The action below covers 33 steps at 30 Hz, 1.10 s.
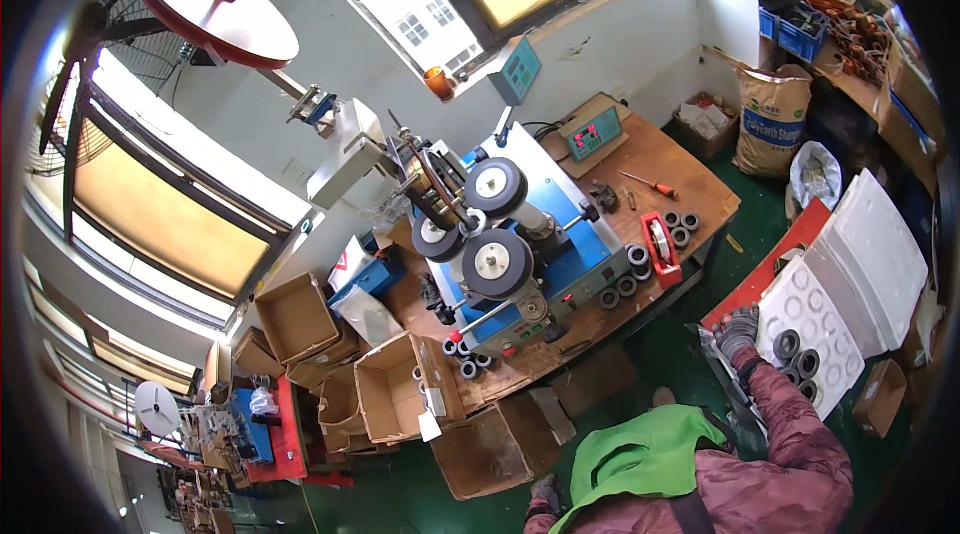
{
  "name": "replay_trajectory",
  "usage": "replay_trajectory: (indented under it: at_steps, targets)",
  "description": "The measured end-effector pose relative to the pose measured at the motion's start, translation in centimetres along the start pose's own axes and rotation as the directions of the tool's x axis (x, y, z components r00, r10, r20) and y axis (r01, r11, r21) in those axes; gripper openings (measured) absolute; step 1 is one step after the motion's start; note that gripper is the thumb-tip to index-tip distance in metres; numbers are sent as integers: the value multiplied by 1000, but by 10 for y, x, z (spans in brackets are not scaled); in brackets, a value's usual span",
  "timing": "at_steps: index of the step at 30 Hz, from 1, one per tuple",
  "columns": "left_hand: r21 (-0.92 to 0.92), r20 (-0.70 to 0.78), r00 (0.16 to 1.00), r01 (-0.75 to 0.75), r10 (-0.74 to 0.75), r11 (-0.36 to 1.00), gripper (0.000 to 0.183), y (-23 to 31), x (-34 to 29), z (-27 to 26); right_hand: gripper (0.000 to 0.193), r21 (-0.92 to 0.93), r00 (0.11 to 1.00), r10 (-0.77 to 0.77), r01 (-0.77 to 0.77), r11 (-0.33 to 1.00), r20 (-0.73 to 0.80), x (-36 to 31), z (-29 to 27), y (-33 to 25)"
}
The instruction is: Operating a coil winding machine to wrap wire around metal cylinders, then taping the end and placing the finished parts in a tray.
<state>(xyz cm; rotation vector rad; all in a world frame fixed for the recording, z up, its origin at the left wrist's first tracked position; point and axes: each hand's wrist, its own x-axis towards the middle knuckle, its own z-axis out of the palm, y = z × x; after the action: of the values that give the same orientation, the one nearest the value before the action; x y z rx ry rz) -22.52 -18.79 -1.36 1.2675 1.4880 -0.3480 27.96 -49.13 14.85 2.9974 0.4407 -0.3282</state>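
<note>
My right hand, in a grey glove, is at the far left corner of a white foam tray, its fingers curled at the edge. Round ring-shaped recesses cover this tray. Several dark rings sit on its near left part. My left hand, also gloved, hangs low at the bottom edge, beside an open cardboard box. Its fingers are too small and dark to read.
A blue winding machine with black rollers stands on a wooden bench. Several dark rings, a red tape dispenser and a screwdriver lie there. Foam sheets lean beside the tray. A cardboard box sits left.
</note>
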Motion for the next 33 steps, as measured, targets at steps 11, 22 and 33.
replay_trajectory:
  at_steps: [11, 22, 33]
  targets:
    - [507, 280, 933, -344, 227, 790, 26, 23, 28, -45, 34, -113, 996, 67, -61, 992, 56, 4, 0, -4]
    - [-251, 124, 988, -63, 97, 966, 39, 96, 45, -68, 46, -73, 994, 92, -87, 994, 59, 1, 2, -7]
    - [566, 156, 775, -579, 613, 587, 25, 38, 89, -102, 51, -112, 987, 89, -74, 991, 132, -7, -3, -13]
